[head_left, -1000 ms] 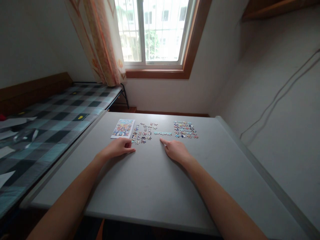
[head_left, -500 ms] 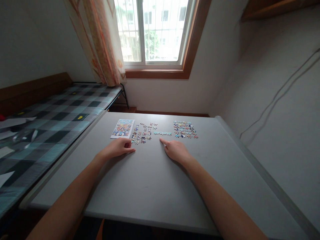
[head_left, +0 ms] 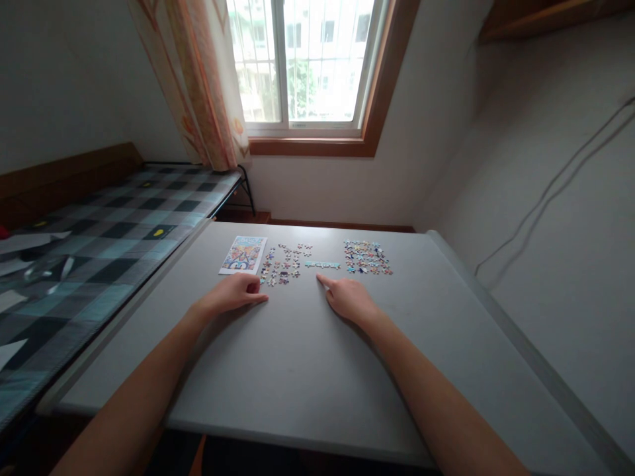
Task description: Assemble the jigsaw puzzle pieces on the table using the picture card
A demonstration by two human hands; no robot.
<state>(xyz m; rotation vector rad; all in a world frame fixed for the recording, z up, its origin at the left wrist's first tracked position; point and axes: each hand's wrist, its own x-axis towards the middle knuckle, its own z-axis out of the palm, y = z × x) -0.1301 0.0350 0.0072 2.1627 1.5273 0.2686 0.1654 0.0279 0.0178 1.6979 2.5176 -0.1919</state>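
My left hand (head_left: 233, 294) rests on the grey table (head_left: 297, 370) with its fingers curled under, just below a picture card (head_left: 243, 255) and a loose group of jigsaw pieces (head_left: 284, 263). I cannot make out anything inside it. My right hand (head_left: 350, 299) lies on the table with the index finger stretched towards a short joined strip of light-blue pieces (head_left: 322, 265); its other fingers are folded. A second, denser patch of coloured pieces (head_left: 367, 257) lies further right.
A bed with a checked blue and black cover (head_left: 99, 238) runs along the table's left edge. A window (head_left: 302, 63) and a curtain (head_left: 203, 79) are behind the table. A wall with cables (head_left: 555, 185) stands close on the right.
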